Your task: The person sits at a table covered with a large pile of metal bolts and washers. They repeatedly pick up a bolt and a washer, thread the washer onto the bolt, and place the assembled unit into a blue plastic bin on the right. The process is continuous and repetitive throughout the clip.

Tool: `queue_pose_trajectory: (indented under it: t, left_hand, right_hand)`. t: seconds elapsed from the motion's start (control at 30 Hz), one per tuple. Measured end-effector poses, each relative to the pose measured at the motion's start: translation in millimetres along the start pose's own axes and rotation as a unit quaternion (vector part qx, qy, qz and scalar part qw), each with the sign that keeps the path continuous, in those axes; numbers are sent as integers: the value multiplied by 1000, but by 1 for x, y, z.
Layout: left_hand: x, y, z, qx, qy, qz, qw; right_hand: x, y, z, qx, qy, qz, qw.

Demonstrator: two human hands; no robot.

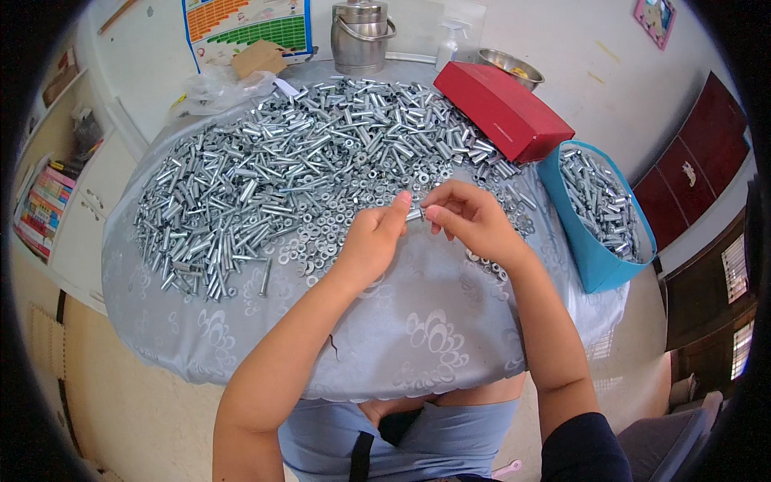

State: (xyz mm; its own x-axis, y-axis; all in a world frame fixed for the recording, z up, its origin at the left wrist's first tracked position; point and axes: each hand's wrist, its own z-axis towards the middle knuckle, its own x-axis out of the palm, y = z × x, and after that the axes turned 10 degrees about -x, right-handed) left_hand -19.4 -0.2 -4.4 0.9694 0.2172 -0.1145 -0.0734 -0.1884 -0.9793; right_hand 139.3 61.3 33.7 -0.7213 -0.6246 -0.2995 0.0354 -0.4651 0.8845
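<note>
Over the near edge of the hardware pile, my left hand (374, 238) is closed around a short silvery bolt (414, 215), its thumb pointing up. The bolt's end sticks out to the right. There, the thumb and forefinger of my right hand (475, 225) pinch together; whatever small part sits between them is too hidden to name. Loose washers and nuts (321, 246) lie beneath and beside both hands. Beyond them spreads a wide heap of metal sleeves and bolts (265, 153). One single bolt (266, 277) lies apart at the heap's near left.
A blue fabric bin (604, 277) full of assembled bolts stands at the table's right, beside a red box (506, 108). At the back are a steel pail (359, 40), spray bottle (448, 50), metal bowl (514, 64) and plastic bag (221, 95). A grey patterned cloth (241, 337) covers the table.
</note>
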Motion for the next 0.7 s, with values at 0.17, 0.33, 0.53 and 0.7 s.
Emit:
queue_pose_trajectory:
  t: [0.17, 0.33, 0.53, 0.7]
  left_hand:
    - [3, -2, -2, 25, 24, -7, 999]
    - [3, 4, 3, 37, 15, -26, 999]
    - [4, -2, -2, 23, 20, 7, 1000]
    - [6, 2, 0, 56, 22, -9, 998]
  right_hand:
    - [-8, -3, -2, 78, 43, -9, 996]
    - [-16, -13, -1, 37, 108, -22, 993]
    - [-10, -2, -3, 46, 65, -11, 997]
    - [-15, -9, -2, 96, 88, -3, 992]
